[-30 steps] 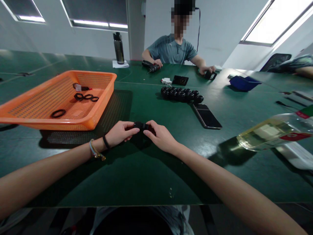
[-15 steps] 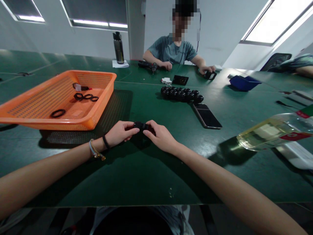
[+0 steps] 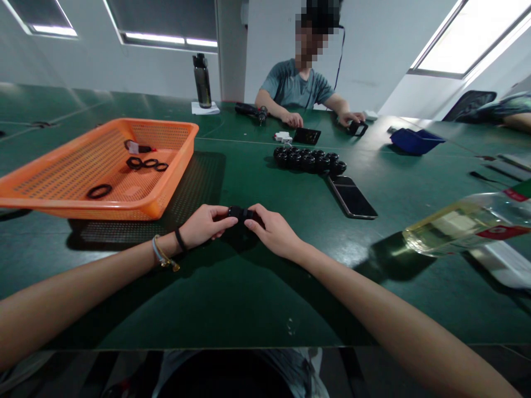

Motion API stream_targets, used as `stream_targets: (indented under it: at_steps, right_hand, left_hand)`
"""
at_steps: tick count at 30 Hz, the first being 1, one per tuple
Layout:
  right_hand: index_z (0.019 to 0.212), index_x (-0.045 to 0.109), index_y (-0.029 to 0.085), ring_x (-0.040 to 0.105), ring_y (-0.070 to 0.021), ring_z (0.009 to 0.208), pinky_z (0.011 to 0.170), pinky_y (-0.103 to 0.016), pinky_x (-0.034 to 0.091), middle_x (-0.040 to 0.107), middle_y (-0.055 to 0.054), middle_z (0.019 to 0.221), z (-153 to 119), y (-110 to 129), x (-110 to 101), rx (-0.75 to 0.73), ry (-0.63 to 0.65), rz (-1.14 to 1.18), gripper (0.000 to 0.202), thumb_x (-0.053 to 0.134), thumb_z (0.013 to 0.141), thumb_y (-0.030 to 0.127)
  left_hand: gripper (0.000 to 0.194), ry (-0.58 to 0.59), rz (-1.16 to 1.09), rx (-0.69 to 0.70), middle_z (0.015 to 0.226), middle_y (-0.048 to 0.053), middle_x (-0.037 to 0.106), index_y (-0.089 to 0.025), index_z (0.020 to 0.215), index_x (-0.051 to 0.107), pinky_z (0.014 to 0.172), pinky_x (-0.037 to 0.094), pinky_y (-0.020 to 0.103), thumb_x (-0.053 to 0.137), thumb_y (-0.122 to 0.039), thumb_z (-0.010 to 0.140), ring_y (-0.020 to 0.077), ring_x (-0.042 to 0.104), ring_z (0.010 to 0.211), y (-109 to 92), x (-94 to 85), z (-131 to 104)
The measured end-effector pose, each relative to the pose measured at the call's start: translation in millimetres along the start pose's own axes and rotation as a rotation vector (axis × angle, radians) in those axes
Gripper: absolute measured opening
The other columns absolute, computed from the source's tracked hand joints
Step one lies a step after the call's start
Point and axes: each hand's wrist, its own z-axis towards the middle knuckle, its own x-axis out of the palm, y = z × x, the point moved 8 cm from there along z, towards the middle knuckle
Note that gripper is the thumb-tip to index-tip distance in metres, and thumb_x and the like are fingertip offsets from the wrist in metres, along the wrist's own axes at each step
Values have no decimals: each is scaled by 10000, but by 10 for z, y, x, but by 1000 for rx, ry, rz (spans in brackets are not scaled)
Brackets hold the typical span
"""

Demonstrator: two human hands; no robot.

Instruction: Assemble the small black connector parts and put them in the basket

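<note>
The green table (image 3: 257, 309) carries everything under review. To my left stands the orange basket (image 3: 174, 182), with several black rings (image 3: 99, 191) lying loose on its mesh floor. Ahead, well apart from my hands, a cluster of black round parts (image 3: 309, 160) sits just beside a dark phone (image 3: 352, 197). At the right edge lies a clear bottle (image 3: 464, 224) on its side. A person across the table has their own hands on small dark items.

My left hand (image 3: 205, 225) and right hand (image 3: 274, 232) meet at the table's middle, both closed in a pinch on the small black part (image 3: 239, 213), held between fingertips just above the surface.

Judgement: the part looks rigid, light and smooth, likely moulded plastic. It is short and partly hidden by my fingers, so its exact form is unclear. The soundest grip is on its opposite ends, thumb and forefinger each side, as slippage seems the main risk.
</note>
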Motion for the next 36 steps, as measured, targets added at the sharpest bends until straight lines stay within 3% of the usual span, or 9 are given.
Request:
stream_targets:
  at_steps: [11,19,36]
  right_hand:
    - [914,492,152,513,-127,665,596,-242,353,576,-25,760,-4,-8,-1,-17,-11,26,158,414,846,272]
    - [961,448,168,506,-117,661,621,-253,394,548,-2,762,-34,28,-57,-72,-98,136,207,517,775,225]
    - [964,471,156,528,-125,700,649,-272,410,578,-27,808,-15,-19,-26,-33,-71,104,171,482,803,213]
  left_hand:
    - [216,1,-35,-6,384,-89,398,-115,690,540,338,265,141,519,-329,669,37,341,330,8,-1,-5]
    - [183,-23,-79,-30,374,-86,393,-137,578,468,339,274,131,513,-284,678,32,347,327,-8,-18,-24]
    - [186,-26,-72,-31,365,-85,396,-137,567,464,335,264,126,514,-268,688,27,342,317,-2,-13,-17]
